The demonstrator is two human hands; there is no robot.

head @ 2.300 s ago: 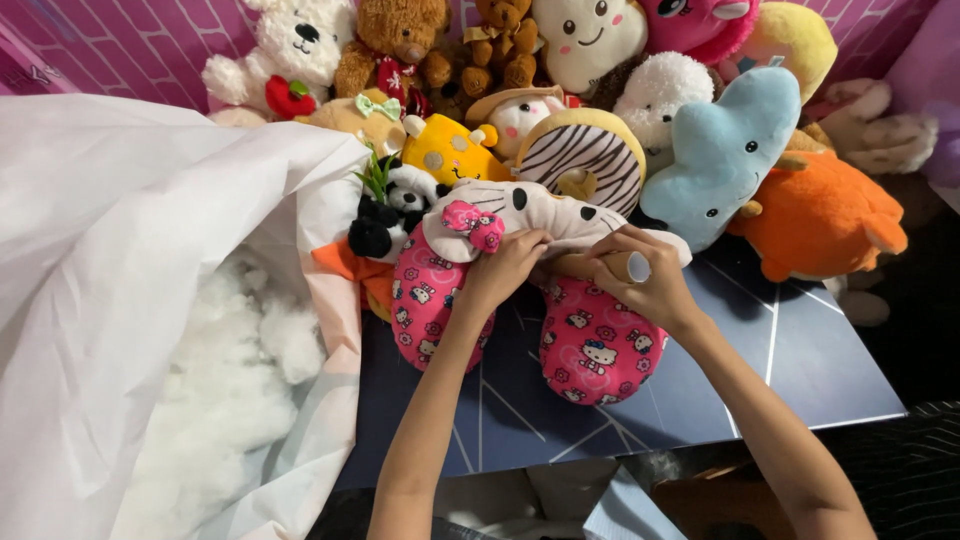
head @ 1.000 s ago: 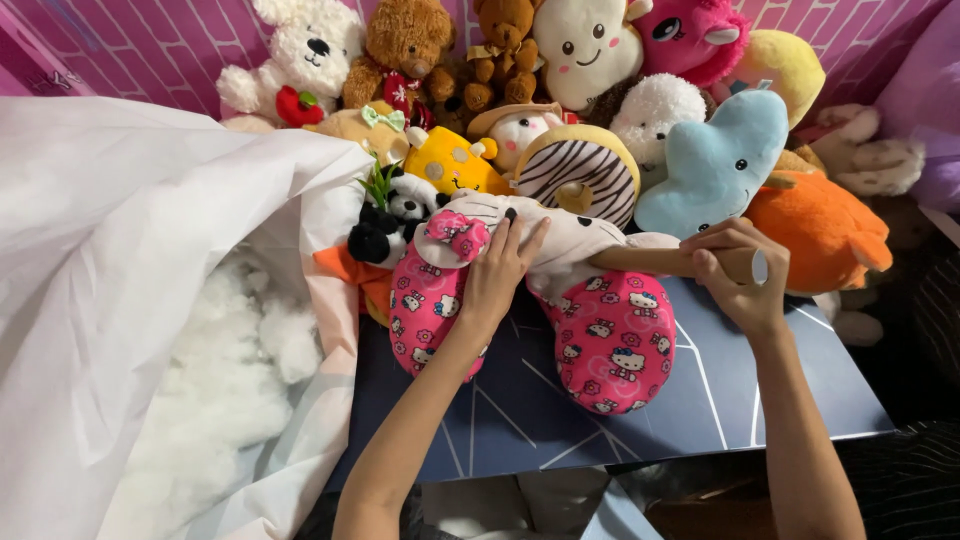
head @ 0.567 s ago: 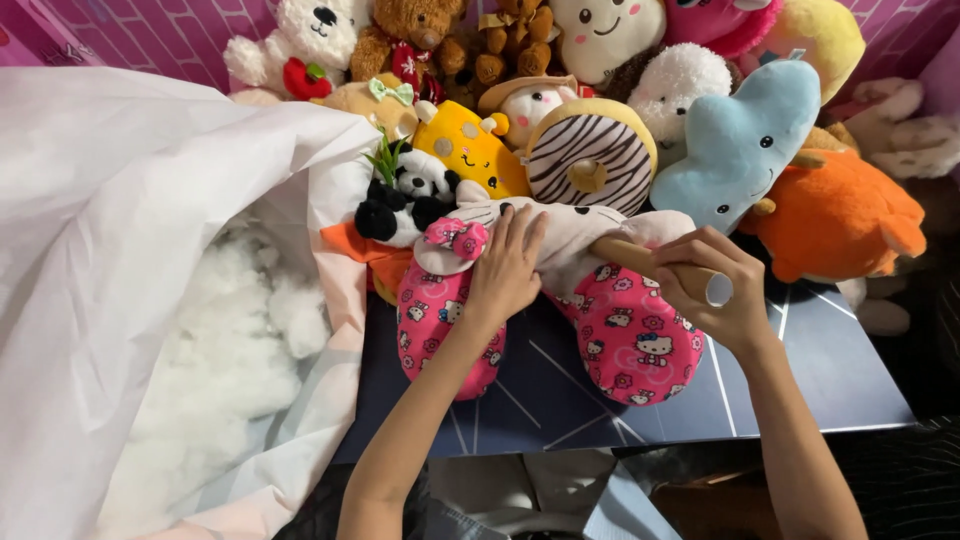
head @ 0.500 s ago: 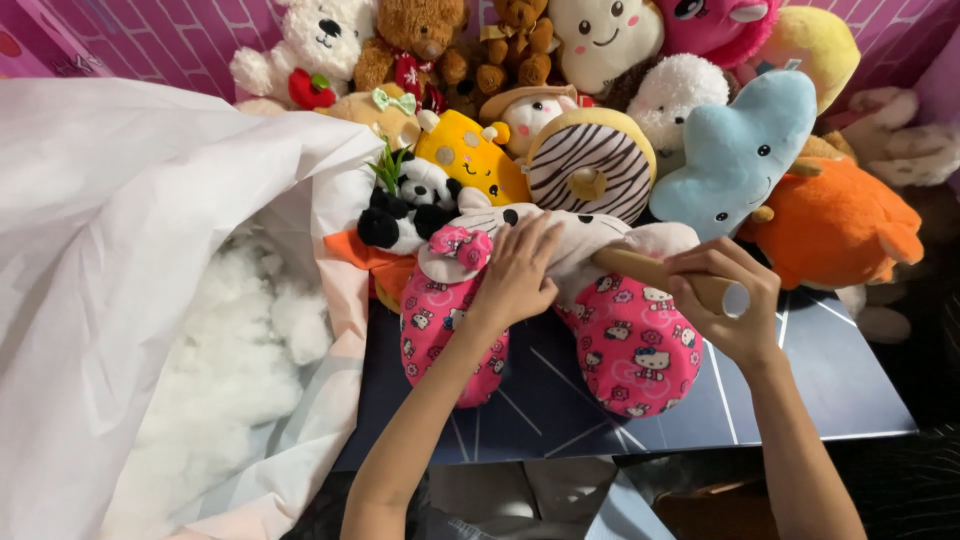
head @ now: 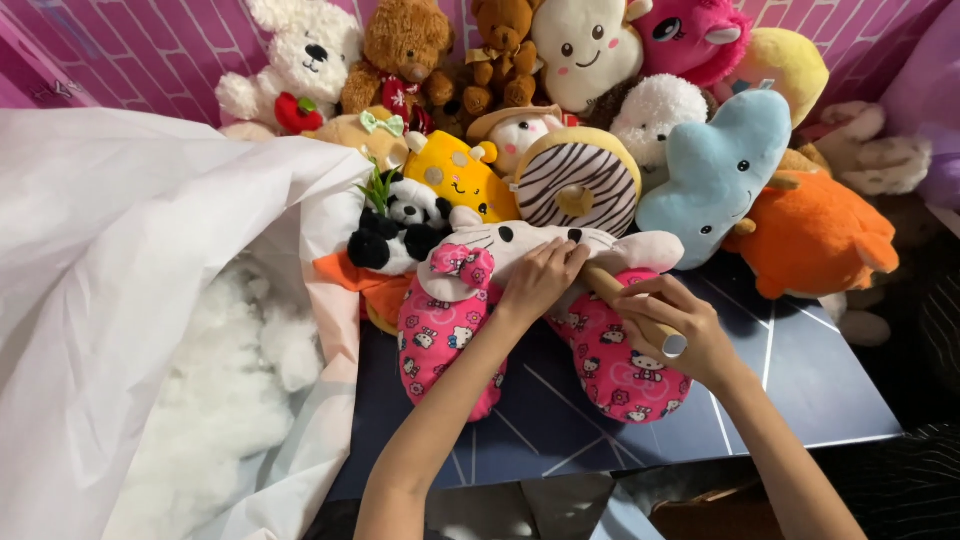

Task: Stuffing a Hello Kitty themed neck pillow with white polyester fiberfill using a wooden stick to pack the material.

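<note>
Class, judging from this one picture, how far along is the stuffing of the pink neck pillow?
Looks done: both pink patterned legs of the U-shaped cat-face neck pillow already appear plump. In hand: the left hand steadies the white top while the right hand pushes a wooden stick into it. Left: the top may need more; white fluffy filling lies in the open white bag.

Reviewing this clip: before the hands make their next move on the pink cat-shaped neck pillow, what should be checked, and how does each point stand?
1. Left hand pressing on the pink neck pillow: ok.
2. Right hand gripping the wooden stick: ok.
3. Stick tip inside the pillow's opening: cannot tell, hidden under the left hand.
4. Pillow resting on the dark table: ok.
5. White stuffing in the open white bag beside the pillow: ok.
6. Pillow filled evenly: cannot tell.
</note>
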